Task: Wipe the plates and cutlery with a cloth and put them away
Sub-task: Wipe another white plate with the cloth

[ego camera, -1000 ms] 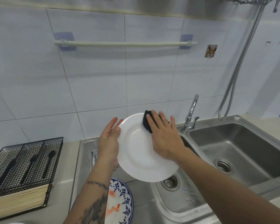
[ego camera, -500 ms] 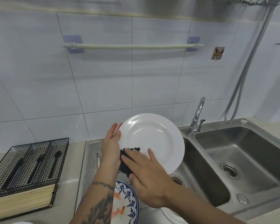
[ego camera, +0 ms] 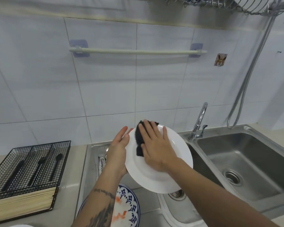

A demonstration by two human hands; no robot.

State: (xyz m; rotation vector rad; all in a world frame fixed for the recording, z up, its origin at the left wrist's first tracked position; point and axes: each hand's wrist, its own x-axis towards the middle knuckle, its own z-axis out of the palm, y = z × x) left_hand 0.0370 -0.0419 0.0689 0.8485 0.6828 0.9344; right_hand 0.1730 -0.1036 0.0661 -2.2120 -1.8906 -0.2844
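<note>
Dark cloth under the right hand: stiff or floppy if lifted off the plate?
Probably floppy: the dark cloth bunches unevenly under the right hand and follows the white plate. Likely light, since flat fingers alone pin it. It may slide on the glossy surface.

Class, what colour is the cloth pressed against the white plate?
Black, or very dark; the cloth shows best in the head view.

A cutlery basket [ego camera: 29,163] sits left of the sink [ego camera: 246,163], plate [ego camera: 175,154] between.
</note>
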